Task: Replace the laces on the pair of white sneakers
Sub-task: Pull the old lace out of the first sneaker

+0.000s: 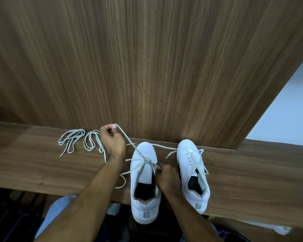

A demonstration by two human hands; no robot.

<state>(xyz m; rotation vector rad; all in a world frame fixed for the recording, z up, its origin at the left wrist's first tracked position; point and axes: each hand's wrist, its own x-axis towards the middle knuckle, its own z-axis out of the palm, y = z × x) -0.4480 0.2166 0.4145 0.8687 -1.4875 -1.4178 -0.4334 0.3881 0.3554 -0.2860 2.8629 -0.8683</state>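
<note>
Two white sneakers on the wooden shelf (pixel 234 180), toes pointing at the wood panel (pixel 147 67) behind. The left sneaker (pixel 144 182) sits right between the hands, heel hanging over the front edge. The left hand (pixel 112 142) is up and to the left of it, fingers curled, pinching a lace (pixel 129 140) pulled taut from the eyelets. The right hand (pixel 166 177) is curled against the shoe's right side by the eyelets; can't tell exactly what it's gripping. The right sneaker (pixel 193 173) is just beside that hand, laced but loose. Two spare laces (pixel 72 140) lie coiled on the shelf, left of the left hand.
</note>
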